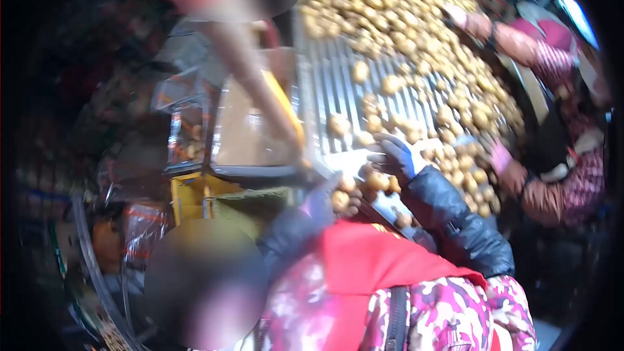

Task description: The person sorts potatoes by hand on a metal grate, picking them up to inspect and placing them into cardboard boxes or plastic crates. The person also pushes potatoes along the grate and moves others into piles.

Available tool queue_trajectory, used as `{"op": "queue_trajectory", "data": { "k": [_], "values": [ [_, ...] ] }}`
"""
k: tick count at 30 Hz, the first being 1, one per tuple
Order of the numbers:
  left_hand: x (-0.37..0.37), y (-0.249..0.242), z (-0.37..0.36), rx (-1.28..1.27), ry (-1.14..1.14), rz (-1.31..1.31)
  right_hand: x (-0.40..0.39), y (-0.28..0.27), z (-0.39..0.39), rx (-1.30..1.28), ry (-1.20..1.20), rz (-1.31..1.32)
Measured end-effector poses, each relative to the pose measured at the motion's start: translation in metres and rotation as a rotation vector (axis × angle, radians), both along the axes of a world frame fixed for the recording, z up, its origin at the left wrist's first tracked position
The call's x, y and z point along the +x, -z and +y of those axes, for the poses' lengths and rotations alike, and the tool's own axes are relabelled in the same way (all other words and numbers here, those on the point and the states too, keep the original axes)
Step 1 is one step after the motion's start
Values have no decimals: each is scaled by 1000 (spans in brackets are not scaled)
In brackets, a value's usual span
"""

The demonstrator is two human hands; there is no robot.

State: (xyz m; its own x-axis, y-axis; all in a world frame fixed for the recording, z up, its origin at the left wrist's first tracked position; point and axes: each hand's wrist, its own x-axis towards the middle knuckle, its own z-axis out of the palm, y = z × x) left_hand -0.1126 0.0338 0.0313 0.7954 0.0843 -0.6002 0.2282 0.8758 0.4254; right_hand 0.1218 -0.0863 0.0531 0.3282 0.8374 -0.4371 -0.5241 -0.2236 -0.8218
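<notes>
Potatoes (390, 0) fill the upper ctr & upper R of the frame, spread over a slatted metal bed (335, 75); they thin out toward ctr, where the slats show btwn them. More lie loose around the hands, just below ctr.

R hand (398, 155), looks gloved, is at ctr, reaching in from the dark puffy R sleeve (458, 227). It's partly open, fingers apart & a bit bent, w/ potatoes right by it; underside hidden, so can't tell if it touches any. L hand (320, 200) is left of that, blurry, close beside a couple of potatoes; can't tell if open, closed or gripping.

Btm ctr: red cloth (377, 257) over a pink/white camo jacket (448, 305).

Right side of frame: co-worker's upper hand (456, 15) is at the pile's edge, co-worker's lower hand (499, 156) near potatoes farther down. Upper L: another person's blurred arm (250, 78) slants down toward ctr, over a brown box (237, 130). Yellow crate (185, 198) sits below-left of the box, w/ a greenish container (253, 211) just beside it.
</notes>
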Motion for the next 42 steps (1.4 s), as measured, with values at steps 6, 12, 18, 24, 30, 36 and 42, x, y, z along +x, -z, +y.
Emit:
{"op": "queue_trajectory", "data": {
  "k": [6,12,18,24,30,36,42],
  "values": [
    [56,-42,-35,-66,274,-172,-32,-13,-81,103,87,259],
    [85,-37,-64,-176,541,-67,-49,-61,-148,317,286,568],
    [99,-11,-82,-117,539,-134,-72,16,-191,380,650,167],
    [114,-46,-121,353,713,-401,-92,36,-213,126,627,308],
    [118,-22,-113,776,771,-400,-107,46,-271,72,725,132],
    [118,25,-13,1347,245,-233,-120,-6,-390,-113,1116,-6],
    [93,58,72,2184,256,-169,-97,111,-472,-824,1208,-809]
  ]
}}
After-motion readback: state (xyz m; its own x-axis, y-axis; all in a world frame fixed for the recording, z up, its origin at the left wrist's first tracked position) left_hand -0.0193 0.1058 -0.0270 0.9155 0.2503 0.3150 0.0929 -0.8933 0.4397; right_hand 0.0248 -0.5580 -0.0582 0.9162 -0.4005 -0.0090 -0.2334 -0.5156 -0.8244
